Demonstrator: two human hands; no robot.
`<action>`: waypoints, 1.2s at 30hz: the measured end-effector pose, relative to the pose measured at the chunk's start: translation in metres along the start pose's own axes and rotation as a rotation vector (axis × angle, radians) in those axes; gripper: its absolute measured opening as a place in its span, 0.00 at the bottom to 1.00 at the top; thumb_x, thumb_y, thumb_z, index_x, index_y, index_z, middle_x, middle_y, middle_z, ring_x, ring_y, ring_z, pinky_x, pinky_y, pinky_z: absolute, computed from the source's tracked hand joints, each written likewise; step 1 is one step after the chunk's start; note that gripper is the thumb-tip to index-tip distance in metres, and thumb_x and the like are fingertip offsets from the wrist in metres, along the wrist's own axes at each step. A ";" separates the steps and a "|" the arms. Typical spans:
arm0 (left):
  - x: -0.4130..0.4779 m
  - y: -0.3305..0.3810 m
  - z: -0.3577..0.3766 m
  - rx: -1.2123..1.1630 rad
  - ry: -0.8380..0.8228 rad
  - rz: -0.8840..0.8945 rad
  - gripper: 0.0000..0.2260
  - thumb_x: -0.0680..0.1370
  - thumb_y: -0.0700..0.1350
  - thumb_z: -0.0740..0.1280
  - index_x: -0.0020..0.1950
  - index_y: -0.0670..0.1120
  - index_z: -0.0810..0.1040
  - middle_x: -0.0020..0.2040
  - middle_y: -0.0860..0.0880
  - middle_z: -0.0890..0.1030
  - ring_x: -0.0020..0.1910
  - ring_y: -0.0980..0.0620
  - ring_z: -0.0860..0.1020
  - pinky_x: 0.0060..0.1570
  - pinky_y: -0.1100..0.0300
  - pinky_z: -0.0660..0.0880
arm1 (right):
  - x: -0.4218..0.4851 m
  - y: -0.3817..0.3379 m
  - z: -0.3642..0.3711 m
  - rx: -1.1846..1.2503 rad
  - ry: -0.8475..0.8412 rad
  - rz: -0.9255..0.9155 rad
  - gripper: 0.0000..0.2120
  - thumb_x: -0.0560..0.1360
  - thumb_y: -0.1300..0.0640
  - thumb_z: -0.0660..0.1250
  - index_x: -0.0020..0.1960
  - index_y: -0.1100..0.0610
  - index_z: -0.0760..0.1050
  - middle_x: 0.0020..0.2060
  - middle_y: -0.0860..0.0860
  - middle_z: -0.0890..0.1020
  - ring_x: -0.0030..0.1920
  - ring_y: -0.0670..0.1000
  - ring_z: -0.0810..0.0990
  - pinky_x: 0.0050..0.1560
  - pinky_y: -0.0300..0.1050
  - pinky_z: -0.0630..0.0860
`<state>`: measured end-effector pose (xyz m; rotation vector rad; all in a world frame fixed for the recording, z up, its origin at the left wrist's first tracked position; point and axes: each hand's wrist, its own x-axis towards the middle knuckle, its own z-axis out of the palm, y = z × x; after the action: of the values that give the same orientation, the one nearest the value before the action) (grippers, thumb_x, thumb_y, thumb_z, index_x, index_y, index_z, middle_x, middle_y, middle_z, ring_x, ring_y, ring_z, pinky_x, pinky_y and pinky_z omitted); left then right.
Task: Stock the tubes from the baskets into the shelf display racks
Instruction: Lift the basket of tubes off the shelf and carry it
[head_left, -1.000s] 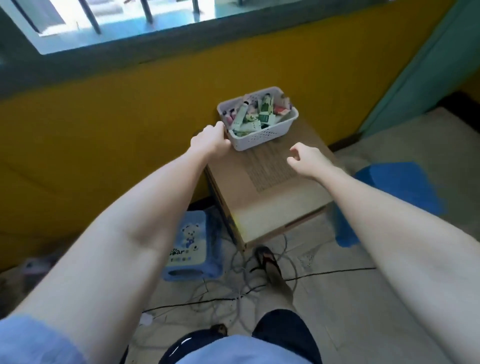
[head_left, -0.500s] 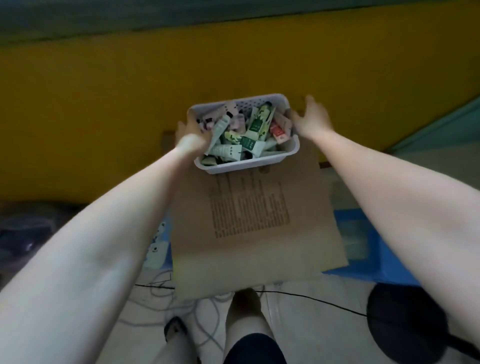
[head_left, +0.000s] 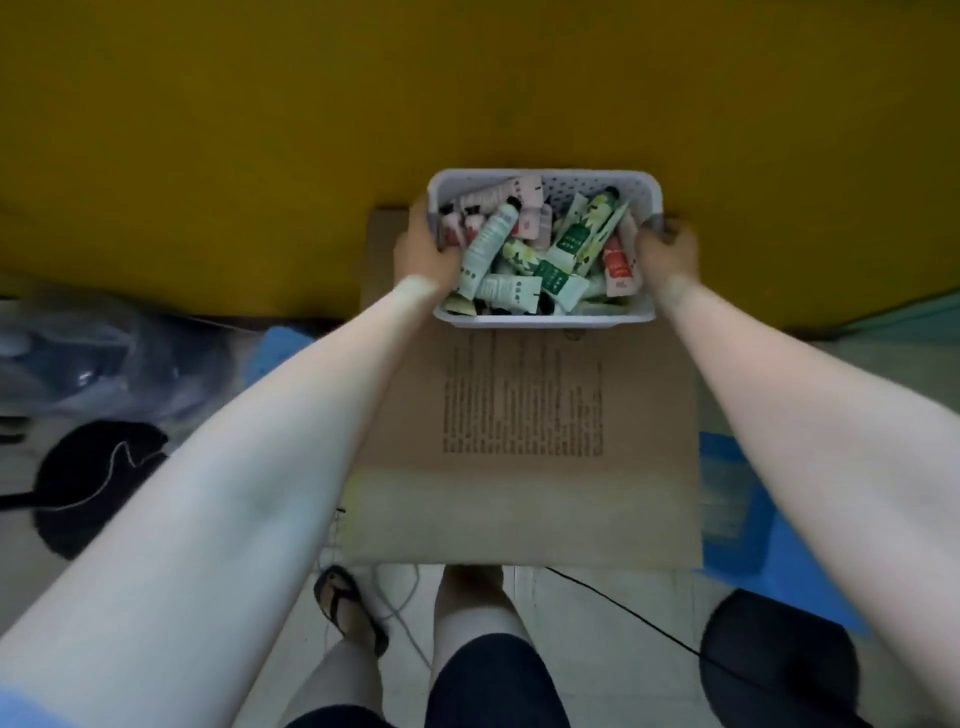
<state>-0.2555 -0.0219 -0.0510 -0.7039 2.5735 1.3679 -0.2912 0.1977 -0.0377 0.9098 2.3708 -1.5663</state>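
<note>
Head view looks down along two bare forearms to a white basket (head_left: 540, 323) at the far end of a cardboard box (head_left: 519, 499), close against a yellow wall (head_left: 311, 130). The basket has perforated sides and is heaped with tubes (head_left: 485, 244), white, green, pink and red, lying crossed over one another at all angles. The left hand (head_left: 423, 252) grips the basket's left rim, its fingers curled over the edge and into the pile. The right hand (head_left: 670, 254) grips the right rim, fingers curled round it from outside. Whether the basket sits on the box or is just lifted off it cannot be told. Blurred printed text covers the middle of the box top, just this side of the basket. On the pale floor a sandal (head_left: 349, 608) on one foot shows below the box's near edge, with a black cable (head_left: 623, 613) running to the right of it. A blue object (head_left: 737, 499) lies beside the box on the right, and a dark round shape (head_left: 769, 665) sits nearer the camera.
</note>
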 end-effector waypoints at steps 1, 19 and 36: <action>-0.007 -0.005 -0.003 -0.034 0.018 -0.004 0.22 0.78 0.42 0.60 0.72 0.48 0.61 0.63 0.44 0.75 0.60 0.44 0.74 0.50 0.59 0.70 | -0.006 0.002 0.002 -0.007 -0.011 0.027 0.18 0.78 0.54 0.61 0.65 0.60 0.67 0.59 0.56 0.75 0.58 0.52 0.74 0.51 0.41 0.70; -0.226 -0.206 -0.212 -0.509 0.571 -0.247 0.12 0.75 0.42 0.60 0.57 0.53 0.68 0.47 0.49 0.75 0.44 0.48 0.74 0.42 0.56 0.72 | -0.296 0.008 0.138 -0.206 -0.345 -0.403 0.24 0.75 0.49 0.64 0.69 0.49 0.63 0.57 0.51 0.75 0.52 0.51 0.74 0.50 0.43 0.71; -0.629 -0.533 -0.464 -0.438 1.373 -0.806 0.14 0.76 0.43 0.63 0.62 0.45 0.73 0.55 0.45 0.79 0.52 0.46 0.76 0.45 0.62 0.67 | -0.802 0.142 0.372 -0.466 -1.188 -0.765 0.20 0.73 0.50 0.63 0.64 0.52 0.70 0.57 0.52 0.78 0.48 0.50 0.78 0.47 0.43 0.75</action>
<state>0.5885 -0.4418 0.0295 -3.1418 1.8714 1.2708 0.3614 -0.4104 0.0431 -0.9036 1.9433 -1.0498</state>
